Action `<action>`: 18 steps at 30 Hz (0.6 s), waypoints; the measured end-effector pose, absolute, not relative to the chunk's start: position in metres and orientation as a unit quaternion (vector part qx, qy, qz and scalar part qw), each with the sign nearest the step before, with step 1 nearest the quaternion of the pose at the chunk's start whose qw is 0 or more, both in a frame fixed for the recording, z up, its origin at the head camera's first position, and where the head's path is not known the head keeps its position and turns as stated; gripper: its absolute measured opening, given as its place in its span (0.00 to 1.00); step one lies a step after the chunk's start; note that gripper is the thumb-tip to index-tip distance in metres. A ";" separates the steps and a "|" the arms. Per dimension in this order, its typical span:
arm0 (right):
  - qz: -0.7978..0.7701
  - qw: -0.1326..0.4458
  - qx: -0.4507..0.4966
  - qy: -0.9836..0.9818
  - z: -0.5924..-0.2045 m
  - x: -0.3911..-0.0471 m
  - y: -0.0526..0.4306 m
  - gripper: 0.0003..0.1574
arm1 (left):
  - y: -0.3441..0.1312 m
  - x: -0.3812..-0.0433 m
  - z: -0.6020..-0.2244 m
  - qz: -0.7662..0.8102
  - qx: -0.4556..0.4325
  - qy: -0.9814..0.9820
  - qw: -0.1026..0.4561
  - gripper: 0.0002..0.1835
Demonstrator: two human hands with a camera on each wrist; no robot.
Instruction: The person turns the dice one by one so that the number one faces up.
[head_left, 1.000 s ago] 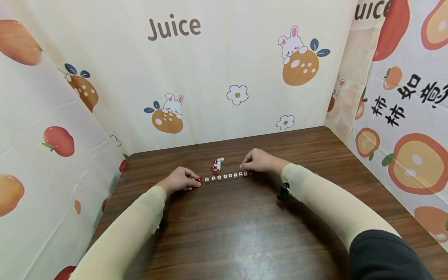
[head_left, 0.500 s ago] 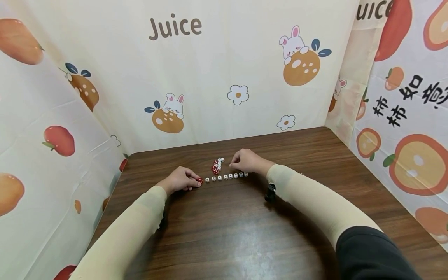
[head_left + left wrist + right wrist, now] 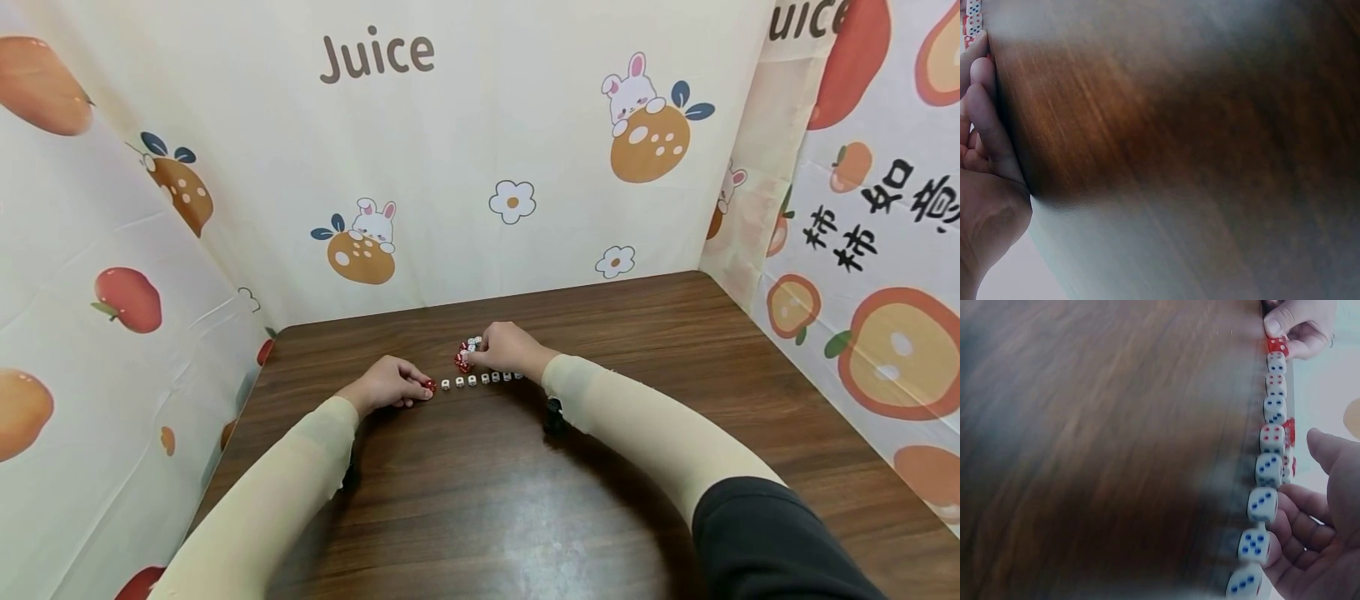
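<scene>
Red die (image 3: 1277, 345): one, on the bench (image 3: 480, 508), just beside the left end of the row; pinched in the grip of the left hand (image 3: 385, 384), whose fingertips partly cover it.

Row (image 3: 1272, 439): eight white dice, side by side with narrow gaps; spots blue or red on the faces toward the right wrist.

Pile (image 3: 462, 362): red and white dice, bunched, just beyond the row.

Right hand (image 3: 512, 347): reaches over the right part of the row to the pile; grip spread, thumb apart from the bent fingers. Contact with the pile: cannot tell. Hides the row's right end and some of the pile from the head view.

Sleeves (image 3: 255, 492): pale, one per forearm; dark cuff (image 3: 757, 533) higher on the right arm.

Black device (image 3: 553, 415): under the right wrist.

Backdrop (image 3: 465, 125): cream cloth, fruit and rabbit prints, "Juice" lettering, behind the bench.

Side cloth (image 3: 847, 333): right, fruit prints, black characters.
</scene>
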State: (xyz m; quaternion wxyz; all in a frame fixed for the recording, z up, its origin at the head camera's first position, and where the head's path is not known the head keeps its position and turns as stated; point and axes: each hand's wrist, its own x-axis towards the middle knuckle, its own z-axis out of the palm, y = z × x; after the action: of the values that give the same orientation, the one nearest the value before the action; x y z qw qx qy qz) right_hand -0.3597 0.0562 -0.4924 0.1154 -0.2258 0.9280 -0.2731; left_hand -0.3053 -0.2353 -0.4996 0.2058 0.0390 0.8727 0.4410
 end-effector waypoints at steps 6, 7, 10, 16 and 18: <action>-0.261 0.116 -0.213 0.934 -0.492 -0.359 0.049 0.43 | -0.233 -0.304 -0.498 0.444 0.042 0.871 0.207 0.14; -0.258 0.114 -0.216 0.935 -0.492 -0.360 0.050 0.43 | -0.233 -0.304 -0.498 0.444 0.043 0.871 0.207 0.14; -0.258 0.116 -0.229 0.931 -0.492 -0.361 0.052 0.42 | -0.233 -0.304 -0.497 0.444 0.040 0.871 0.207 0.14; -0.263 0.124 -0.252 0.923 -0.489 -0.362 0.061 0.32 | -0.234 -0.305 -0.499 0.447 0.035 0.869 0.208 0.14; -0.261 0.125 -0.256 0.923 -0.490 -0.363 0.064 0.29 | -0.234 -0.304 -0.499 0.450 0.036 0.868 0.209 0.14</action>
State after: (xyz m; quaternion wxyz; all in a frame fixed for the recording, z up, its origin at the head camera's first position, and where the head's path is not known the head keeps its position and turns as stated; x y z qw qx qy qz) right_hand -0.3631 0.0645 -0.4900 0.1246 -0.2557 0.9225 -0.2608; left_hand -0.3039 -0.2344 -0.4985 0.2088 0.0361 0.8678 0.4496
